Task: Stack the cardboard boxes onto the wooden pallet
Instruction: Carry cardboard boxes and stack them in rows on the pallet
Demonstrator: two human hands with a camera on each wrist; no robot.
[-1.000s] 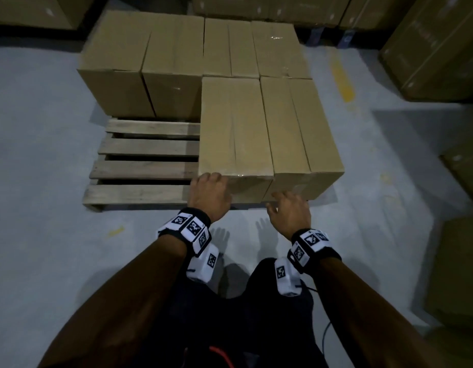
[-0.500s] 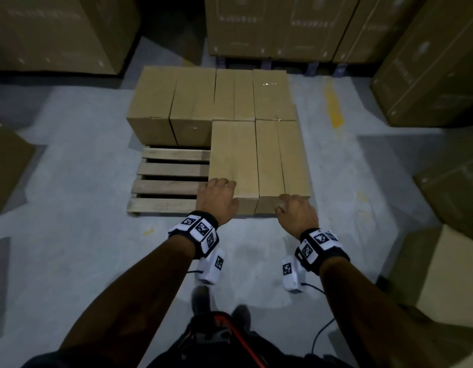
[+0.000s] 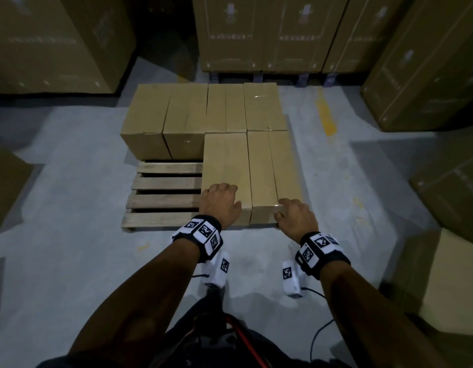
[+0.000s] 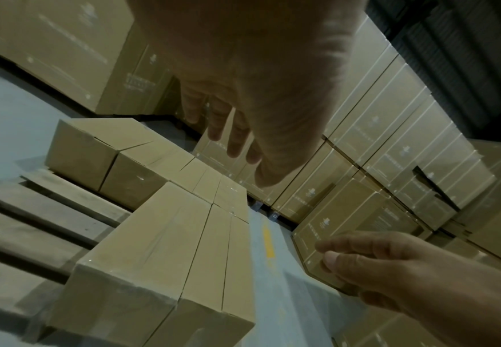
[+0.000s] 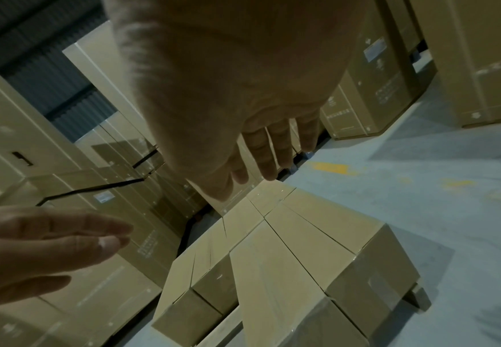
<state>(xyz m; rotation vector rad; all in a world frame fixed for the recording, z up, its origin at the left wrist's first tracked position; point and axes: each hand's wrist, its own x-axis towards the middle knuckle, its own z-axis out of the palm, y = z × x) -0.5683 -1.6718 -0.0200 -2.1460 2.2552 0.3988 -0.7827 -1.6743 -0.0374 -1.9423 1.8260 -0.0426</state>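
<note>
A wooden pallet (image 3: 163, 181) lies on the grey floor with bare slats (image 4: 35, 223) at its near left. Several plain cardboard boxes sit on it in one layer: a back row (image 3: 166, 115) and two long boxes at the near right, the left one (image 3: 226, 160) and the right one (image 3: 272, 166). My left hand (image 3: 220, 200) hovers over the near end of the left long box (image 4: 154, 246), fingers straight, holding nothing. My right hand (image 3: 296, 216) hovers by the near right corner of the other box (image 5: 273, 270), also open and empty.
Tall stacks of large printed cartons (image 3: 256, 33) wall the back, left and right. A loose carton (image 3: 442, 274) stands at the near right and another (image 3: 6, 181) at the left edge. Yellow paint marks (image 3: 324, 115) lie right of the pallet. Cables trail by my feet.
My view has risen and pulled back from the pallet. Both hands have come off the near faces of the two long boxes and now hang open above them.
</note>
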